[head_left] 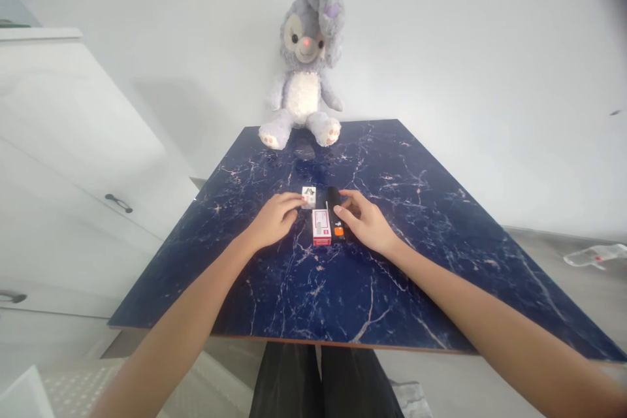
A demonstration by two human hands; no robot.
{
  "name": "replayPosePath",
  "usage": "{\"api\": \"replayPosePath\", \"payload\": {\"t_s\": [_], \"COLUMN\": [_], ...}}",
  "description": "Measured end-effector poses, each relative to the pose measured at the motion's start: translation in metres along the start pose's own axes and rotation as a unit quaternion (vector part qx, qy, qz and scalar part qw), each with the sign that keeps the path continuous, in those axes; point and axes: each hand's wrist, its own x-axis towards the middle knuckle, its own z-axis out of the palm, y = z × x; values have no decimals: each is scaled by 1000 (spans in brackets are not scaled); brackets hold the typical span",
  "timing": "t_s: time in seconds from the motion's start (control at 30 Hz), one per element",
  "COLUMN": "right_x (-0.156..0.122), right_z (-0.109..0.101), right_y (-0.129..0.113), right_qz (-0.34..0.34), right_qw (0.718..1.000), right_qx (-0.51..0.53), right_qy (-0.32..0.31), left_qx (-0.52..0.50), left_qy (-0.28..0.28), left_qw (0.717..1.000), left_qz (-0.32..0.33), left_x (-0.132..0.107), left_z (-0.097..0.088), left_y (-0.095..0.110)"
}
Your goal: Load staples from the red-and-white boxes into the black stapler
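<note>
My left hand (274,219) rests on the dark blue marbled table (343,287), its fingertips touching a small white box (308,196). A red and white box (321,227) lies flat between my two hands. My right hand (365,222) lies just right of it, with the fingers on a black and orange device (336,212) that lies on the table. Neither hand lifts anything off the surface.
A grey and white plush rabbit (306,65) sits at the table's far edge against the white wall. White cabinets with dark handles (118,202) stand to the left. A clear plastic item (595,255) lies on the floor at right.
</note>
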Motion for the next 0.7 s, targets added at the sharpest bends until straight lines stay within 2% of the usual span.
{"api": "replayPosePath", "payload": {"t_s": [0.1,0.23,0.4,0.6,0.7], "right_x": [0,0,0,1,1], "right_z": [0,0,-1,-2,-2], "right_y": [0,1,1,1,1], "right_qz": [-4,-4,-3,-7,-7], "right_qw": [1000,1000,1000,1000,1000], "right_qx": [-1,-1,-2,-10,-13], "right_qy": [-2,-1,-10,-4,-7], "left_qx": [-20,-24,-31,-69,-86], "left_qy": [-14,25,-34,-27,-61], "left_qw": [999,999,999,997,994], "left_qz": [37,1,-3,-20,-19], "left_x": [-1,0,0,-3,-6], "left_z": [5,11,12,4,-4], "left_y": [13,11,2,10,14]}}
